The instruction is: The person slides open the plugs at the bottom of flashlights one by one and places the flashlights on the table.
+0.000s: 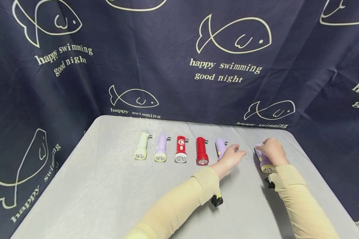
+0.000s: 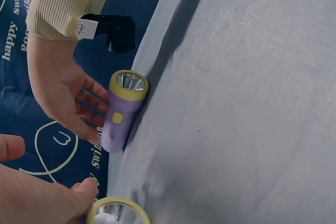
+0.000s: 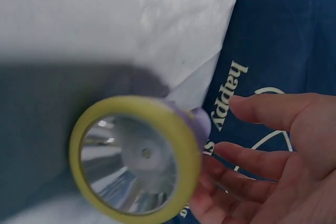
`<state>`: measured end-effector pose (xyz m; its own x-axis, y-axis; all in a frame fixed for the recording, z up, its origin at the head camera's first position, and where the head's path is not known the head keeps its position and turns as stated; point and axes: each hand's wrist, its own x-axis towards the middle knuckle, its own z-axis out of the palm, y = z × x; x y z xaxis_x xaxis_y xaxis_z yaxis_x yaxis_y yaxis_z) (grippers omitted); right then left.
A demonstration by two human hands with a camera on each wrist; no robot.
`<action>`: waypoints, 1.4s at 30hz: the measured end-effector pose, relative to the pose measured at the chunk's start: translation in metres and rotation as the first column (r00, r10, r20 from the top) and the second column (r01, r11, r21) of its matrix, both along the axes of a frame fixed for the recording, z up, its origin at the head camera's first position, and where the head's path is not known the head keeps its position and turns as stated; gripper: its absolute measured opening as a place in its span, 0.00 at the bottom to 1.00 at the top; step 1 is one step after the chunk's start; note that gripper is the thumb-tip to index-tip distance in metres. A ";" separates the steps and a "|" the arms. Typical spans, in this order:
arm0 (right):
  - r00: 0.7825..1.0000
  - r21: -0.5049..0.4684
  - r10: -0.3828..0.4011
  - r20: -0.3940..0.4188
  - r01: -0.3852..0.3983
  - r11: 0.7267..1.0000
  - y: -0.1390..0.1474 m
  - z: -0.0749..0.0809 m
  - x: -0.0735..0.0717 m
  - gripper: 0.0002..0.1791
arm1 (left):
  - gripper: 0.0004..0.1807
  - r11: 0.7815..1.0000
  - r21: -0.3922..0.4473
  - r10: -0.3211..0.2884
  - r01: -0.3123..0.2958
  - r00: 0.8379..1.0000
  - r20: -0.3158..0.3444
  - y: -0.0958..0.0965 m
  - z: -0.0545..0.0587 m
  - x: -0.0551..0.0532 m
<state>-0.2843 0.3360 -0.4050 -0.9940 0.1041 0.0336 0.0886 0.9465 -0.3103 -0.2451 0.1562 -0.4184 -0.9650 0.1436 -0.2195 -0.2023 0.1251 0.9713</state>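
My right hand [image 1: 274,152] is at a purple flashlight [image 1: 264,162] with a yellow rim, lying at the table's right side. In the right wrist view its thumb and fingers are loosely spread, the fingertips [image 3: 210,169] beside or touching the body; contact is unclear. Over the lower part of another purple flashlight [image 1: 220,146] is my left hand [image 1: 230,160], fingers extended and partly hiding it. The left wrist view has this flashlight's yellow rim [image 2: 119,203] just past the left hand [image 2: 42,195].
Left of the hands, a row holds a red flashlight [image 1: 201,149], a red-and-silver one [image 1: 181,146], a purple-and-yellow one [image 1: 161,144] and a pale green one [image 1: 142,144], plug prongs at their back ends. A grey cloth covers the table [image 1: 107,186]; a dark blue curtain [image 1: 167,59] hangs behind.
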 end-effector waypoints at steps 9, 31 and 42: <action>0.992 -0.032 -0.061 0.108 0.065 0.997 0.007 -0.003 0.005 0.25 | 0.26 0.992 0.125 0.002 -0.006 0.999 0.036 0.003 -0.005 -0.002; 0.997 -0.067 -0.022 0.069 0.027 0.997 0.011 -0.016 0.008 0.30 | 0.25 0.988 0.155 -0.015 0.010 0.999 0.031 0.004 -0.011 -0.001; 1.000 -0.066 -0.007 0.017 0.008 0.998 0.009 -0.016 0.009 0.28 | 0.25 0.985 0.171 -0.017 0.013 1.000 0.020 0.002 -0.010 -0.003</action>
<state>-0.2754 0.3452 -0.4206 -0.9935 0.1133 0.0101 0.1015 0.9231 -0.3709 -0.2476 0.1580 -0.4287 -0.9578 0.1951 -0.2112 -0.2227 -0.0390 0.9741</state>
